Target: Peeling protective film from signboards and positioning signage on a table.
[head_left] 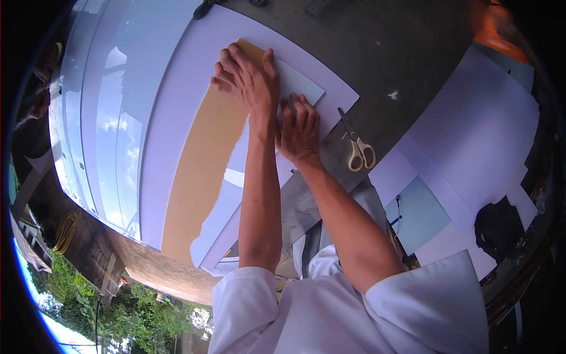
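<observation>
Brown paper [203, 159] lay spread, its ragged edge untrimmed. Left hand [250, 82] rested open on it, right hand [299, 130] loosely open beside it.

In front of me, a dark grey worktop [421, 44] carries a large, pale lilac sheet [177, 118]. Scissors [354, 138] with cream handles lie just beside its near-right corner; a white spot [393, 94] marks the surface beyond.
</observation>
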`<state>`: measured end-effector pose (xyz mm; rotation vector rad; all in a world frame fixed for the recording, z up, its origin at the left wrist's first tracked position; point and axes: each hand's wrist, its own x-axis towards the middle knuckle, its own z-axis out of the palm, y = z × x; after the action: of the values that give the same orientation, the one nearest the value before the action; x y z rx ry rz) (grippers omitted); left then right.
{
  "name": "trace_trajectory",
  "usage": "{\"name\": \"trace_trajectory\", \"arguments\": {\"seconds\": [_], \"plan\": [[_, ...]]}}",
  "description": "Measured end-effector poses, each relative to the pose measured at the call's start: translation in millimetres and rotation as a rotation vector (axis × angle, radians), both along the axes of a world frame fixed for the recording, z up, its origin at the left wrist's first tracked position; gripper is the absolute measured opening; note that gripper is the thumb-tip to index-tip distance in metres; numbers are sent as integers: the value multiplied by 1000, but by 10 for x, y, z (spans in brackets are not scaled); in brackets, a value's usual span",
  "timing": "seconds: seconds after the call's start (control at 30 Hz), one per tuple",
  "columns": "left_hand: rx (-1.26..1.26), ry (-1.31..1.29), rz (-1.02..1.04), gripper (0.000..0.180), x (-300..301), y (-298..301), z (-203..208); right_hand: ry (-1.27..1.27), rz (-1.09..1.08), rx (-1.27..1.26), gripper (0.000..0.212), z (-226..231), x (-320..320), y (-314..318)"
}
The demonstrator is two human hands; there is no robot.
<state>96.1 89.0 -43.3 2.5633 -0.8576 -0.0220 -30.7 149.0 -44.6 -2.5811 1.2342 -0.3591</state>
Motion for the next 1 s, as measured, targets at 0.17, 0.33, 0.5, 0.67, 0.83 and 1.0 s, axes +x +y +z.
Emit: {"name": "trace_trajectory", "arguments": {"seconds": [0.17, 0.33, 0.5, 0.67, 0.83, 1.0], "plan": [[-29, 36, 79, 48, 60, -47, 14, 0, 18, -23, 46, -4, 25, -33], [-106, 64, 70, 41, 157, 22, -28, -36, 6, -2, 46, -15, 40, 1], [92, -51, -112, 41, 250, 143, 11, -39, 33, -6, 45, -33, -25, 8], [36, -54, -154, 38, 305, 132, -30, -39, 35, -21, 45, -41, -15, -8], [32, -126, -168, 42, 289, 159, -87, -33, 33, -18, 46, -49, -15, -3], [-8, -93, -167, 42, 284, 175, -69, -30, 27, -8, 47, -52, -26, 10]]}}
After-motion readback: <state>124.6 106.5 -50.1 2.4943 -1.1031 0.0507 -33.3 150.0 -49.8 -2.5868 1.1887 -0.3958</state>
